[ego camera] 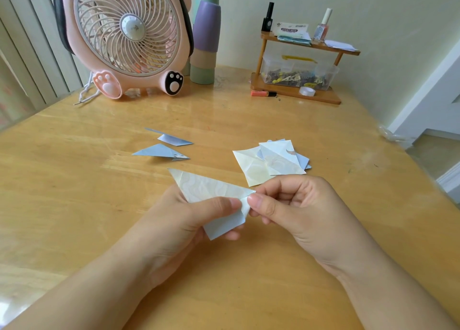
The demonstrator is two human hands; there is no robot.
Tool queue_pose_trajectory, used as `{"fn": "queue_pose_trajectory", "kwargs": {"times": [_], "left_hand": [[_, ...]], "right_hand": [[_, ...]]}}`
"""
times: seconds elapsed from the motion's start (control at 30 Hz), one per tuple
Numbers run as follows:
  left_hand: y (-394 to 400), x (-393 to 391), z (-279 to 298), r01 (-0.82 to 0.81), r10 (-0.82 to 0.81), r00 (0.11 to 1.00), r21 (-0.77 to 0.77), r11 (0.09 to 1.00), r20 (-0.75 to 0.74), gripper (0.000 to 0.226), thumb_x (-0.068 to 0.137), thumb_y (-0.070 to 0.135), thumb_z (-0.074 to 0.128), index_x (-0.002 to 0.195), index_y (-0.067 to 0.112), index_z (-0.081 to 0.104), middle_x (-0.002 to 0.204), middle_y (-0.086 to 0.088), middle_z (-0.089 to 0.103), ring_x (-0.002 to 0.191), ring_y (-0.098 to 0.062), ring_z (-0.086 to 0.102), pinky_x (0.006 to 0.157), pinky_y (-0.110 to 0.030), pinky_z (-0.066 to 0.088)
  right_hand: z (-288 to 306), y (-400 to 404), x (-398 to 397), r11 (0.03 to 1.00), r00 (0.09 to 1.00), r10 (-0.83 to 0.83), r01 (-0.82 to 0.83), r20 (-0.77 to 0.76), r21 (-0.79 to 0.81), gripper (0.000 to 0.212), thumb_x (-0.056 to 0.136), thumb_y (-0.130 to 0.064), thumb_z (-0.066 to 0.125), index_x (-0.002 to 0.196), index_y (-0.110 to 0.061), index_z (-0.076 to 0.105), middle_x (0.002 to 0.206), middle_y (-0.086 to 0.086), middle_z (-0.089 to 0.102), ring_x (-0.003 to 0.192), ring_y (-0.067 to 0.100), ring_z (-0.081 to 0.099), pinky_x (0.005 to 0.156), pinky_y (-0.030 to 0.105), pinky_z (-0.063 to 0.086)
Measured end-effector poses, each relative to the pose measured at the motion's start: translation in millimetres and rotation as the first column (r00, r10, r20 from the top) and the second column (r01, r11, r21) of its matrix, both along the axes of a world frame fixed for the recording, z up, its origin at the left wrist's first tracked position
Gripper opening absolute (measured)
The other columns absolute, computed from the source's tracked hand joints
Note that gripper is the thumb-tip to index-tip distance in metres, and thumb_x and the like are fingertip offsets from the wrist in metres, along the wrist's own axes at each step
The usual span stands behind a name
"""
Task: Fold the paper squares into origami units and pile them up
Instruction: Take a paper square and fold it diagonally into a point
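Paper (206,188) half-folded, held up over the table (74,180): left hand (174,220) grip pinches its middle, right hand (296,205) grip nips the corner flap. Two folded units (164,145) sit further back, unfolded squares (271,161) to the right.

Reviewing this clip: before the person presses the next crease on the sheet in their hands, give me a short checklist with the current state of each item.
1. Paper in hand gripped by both hands: ok; left hand holds it from below, right hand pinches the right tip.
2. Small flap at the right tip aligned with the edge: cannot tell; the fingertips cover it.
3. Table free under the hands for pressing: ok.
4. Finished units out of the way: ok; two lie apart beyond the hands, not piled.
5. Unfolded squares within reach: ok, likely; they sit just beyond the right hand.
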State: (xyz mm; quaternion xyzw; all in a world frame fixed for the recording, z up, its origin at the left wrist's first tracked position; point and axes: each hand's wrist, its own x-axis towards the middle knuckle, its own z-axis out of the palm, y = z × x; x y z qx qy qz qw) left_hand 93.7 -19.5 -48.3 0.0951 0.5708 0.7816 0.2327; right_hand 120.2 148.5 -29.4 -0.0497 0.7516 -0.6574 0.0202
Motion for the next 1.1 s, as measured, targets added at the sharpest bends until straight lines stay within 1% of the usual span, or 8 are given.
{"fn": "queue_pose_trajectory", "kwargs": {"times": [0.17,0.27,0.37,0.47,0.6,0.77,0.93,1.1], "left_hand": [[1.9,1.1,2.6,-0.015,0.015,0.999,-0.004,1.0,0.046,0.017,0.062,0.011,0.065,0.072,0.016,0.077,0.073,-0.006,0.071,0.061,-0.014,0.066,0.051,-0.023,0.052],[1.6,1.2,2.8,0.002,-0.001,1.0,-0.012,1.0,0.029,0.017,0.06,0.012,0.071,0.074,0.019,0.077,0.074,-0.004,0.072,0.065,-0.012,0.067,0.054,-0.023,0.053],[0.9,2.2,4.2,0.033,-0.033,0.999,-0.016,0.999,-0.003,0.022,0.052,0.019,0.079,0.074,0.02,0.077,0.076,-0.001,0.072,0.068,-0.011,0.068,0.057,-0.023,0.053],[2.0,1.8,3.3,0.008,-0.008,1.0,-0.032,0.999,-0.022,0.015,0.059,0.011,0.074,0.071,0.02,0.077,0.073,0.0,0.071,0.067,-0.01,0.067,0.057,-0.022,0.054],[2.1,1.6,2.6,-0.006,0.005,1.0,-0.031,0.999,-0.028,0.013,0.062,0.01,0.069,0.071,0.015,0.076,0.072,-0.004,0.07,0.065,-0.012,0.066,0.056,-0.023,0.053],[1.0,1.4,0.8,0.017,-0.018,0.999,-0.027,1.0,-0.032,0.011,0.063,0.009,0.069,0.072,0.011,0.076,0.073,-0.006,0.069,0.066,-0.014,0.065,0.057,-0.022,0.051],[1.3,1.1,3.7,0.036,-0.036,0.997,0.006,0.999,-0.069,0.015,0.067,0.009,0.067,0.078,0.014,0.076,0.078,-0.006,0.071,0.069,-0.012,0.065,0.058,-0.021,0.052],[1.0,0.8,1.9,-0.023,0.023,0.999,0.012,1.0,-0.037,0.017,0.065,0.009,0.069,0.079,0.011,0.077,0.082,-0.007,0.073,0.069,-0.013,0.067,0.058,-0.022,0.052]], "right_hand": [[-1.1,0.8,-0.4,1.0,1.0,0.008,-0.008,-0.012,0.026,0.011,0.062,-0.028,0.07,0.064,-0.016,0.071,0.062,-0.001,0.067,0.054,0.005,0.054,0.058,0.014,0.045],[-1.1,0.7,0.0,1.0,1.0,0.004,-0.003,-0.01,0.03,0.011,0.062,-0.027,0.07,0.064,-0.016,0.071,0.061,-0.002,0.066,0.055,0.005,0.054,0.058,0.014,0.045],[-0.6,0.4,0.2,0.999,1.0,-0.004,0.004,-0.009,0.034,0.007,0.072,-0.015,0.072,0.066,-0.013,0.069,0.059,-0.004,0.064,0.054,0.003,0.054,0.056,0.013,0.044],[-1.6,0.5,-0.2,0.999,1.0,-0.018,0.019,-0.022,0.045,0.013,0.075,-0.007,0.072,0.065,-0.014,0.068,0.06,-0.004,0.064,0.055,0.003,0.054,0.056,0.014,0.044],[-2.3,-0.3,-0.6,1.0,1.0,0.017,-0.017,-0.017,0.007,0.017,0.069,-0.013,0.079,0.06,-0.018,0.066,0.061,-0.004,0.062,0.058,0.004,0.052,0.058,0.014,0.044],[-1.7,0.7,-0.8,0.994,0.997,0.074,-0.073,0.015,-0.079,0.017,0.071,-0.015,0.066,0.055,-0.018,0.061,0.057,-0.005,0.056,0.059,0.003,0.051,0.061,0.012,0.041],[-3.1,0.5,-0.8,0.998,0.999,0.035,-0.034,0.024,-0.051,0.016,0.075,-0.031,0.064,0.062,-0.021,0.067,0.063,-0.005,0.063,0.059,0.002,0.051,0.061,0.012,0.042],[-4.0,0.0,0.8,0.997,0.997,0.074,-0.074,0.002,-0.011,0.009,0.075,-0.02,0.07,0.066,-0.019,0.068,0.064,-0.006,0.065,0.059,0.001,0.055,0.061,0.012,0.044]]}}
